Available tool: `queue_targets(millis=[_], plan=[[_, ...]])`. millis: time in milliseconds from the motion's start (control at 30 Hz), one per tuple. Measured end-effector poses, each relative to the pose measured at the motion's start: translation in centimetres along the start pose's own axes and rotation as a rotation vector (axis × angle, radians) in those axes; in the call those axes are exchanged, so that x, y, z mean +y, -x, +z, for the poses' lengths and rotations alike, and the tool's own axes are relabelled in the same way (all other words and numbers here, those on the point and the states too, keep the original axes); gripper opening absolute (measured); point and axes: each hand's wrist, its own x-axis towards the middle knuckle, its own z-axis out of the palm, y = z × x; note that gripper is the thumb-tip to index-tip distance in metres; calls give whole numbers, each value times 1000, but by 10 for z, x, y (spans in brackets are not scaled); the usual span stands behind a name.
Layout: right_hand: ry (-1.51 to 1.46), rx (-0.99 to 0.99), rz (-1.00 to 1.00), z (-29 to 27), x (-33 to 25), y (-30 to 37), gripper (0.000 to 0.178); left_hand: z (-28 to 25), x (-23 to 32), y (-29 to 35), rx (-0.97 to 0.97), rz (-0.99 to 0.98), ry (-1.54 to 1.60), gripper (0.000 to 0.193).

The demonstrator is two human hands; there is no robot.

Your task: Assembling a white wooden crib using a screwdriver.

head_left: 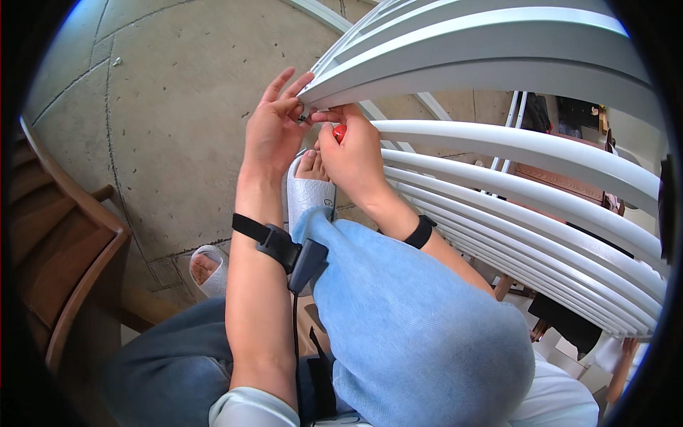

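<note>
Right grip (358, 160) holds red object (339, 133) near rail edge (356, 77); floor (178, 128) leftward.

We look steeply down through a single head-worn fisheye, close above our knee (434, 313), facing our left hand (274, 135) and right hand (354, 155) farther off, with the floor (192, 107) beneath them.

chair (71, 242): far left | slatted frame (498, 39): right | sandals (311, 198): between, on floor (181, 107)

White slats (498, 136) look smooth, the red piece (339, 133) glossy, the floor (192, 142) matt.
</note>
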Motion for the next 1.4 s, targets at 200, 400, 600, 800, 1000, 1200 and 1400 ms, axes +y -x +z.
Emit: queue_targets(millis=[200,400,600,800,1000,1200,1400], plan=[[0,-41,-8,-2,-2,-2,26,3,-4,-9,143,56,-125,22],[5,-74,-14,-3,0,-4,27,0,12,-8,-30,6,-276,23],[-49,-169,35,-5,-3,3,27,-2,4,0,12,41,-125,28],[-57,-261,97,-17,2,10,30,-26,0,25,97,-162,-739,33],[-74,-91,-195,-34,-37,49,39,31,56,94,-351,-536,-791,29],[-51,-151,-446,-55,-98,50,21,68,55,131,-312,-667,-500,38],[-779,-502,53,-41,-101,63,43,37,90,160,-6,-388,-602,19]])
